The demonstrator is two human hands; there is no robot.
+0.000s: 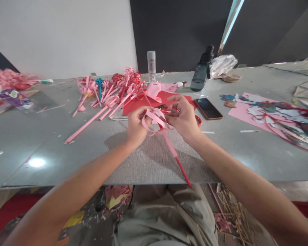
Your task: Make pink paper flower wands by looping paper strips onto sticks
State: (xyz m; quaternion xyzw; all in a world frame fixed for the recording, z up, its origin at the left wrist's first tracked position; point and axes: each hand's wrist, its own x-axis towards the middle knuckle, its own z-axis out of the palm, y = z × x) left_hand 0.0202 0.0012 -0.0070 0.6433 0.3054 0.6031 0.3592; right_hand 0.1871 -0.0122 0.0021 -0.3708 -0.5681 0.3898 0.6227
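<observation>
A paper flower [157, 119] with looped pink strips hangs between my two hands above the table's front part. Its stem [170, 145], pink above and red below, slants down toward the table edge. My left hand [138, 124] is closed on the flower's loops from the left. At the right side of the loops is my right hand [182, 116], its fingers bent and close together; whether they pinch a strip is hidden. Just behind the loops, a small dark tool tip [161, 106] shows, and an orange-red handle ring [198, 120] lies beside my right hand.
Several finished pink and red paper flowers [128, 82] lie at the back left. Red paper sheets [136, 107] lie behind my hands. A phone [208, 108], a dark bottle [200, 73] and a clear spray bottle [151, 66] stand or lie farther back. Scraps [284, 116] cover the right side.
</observation>
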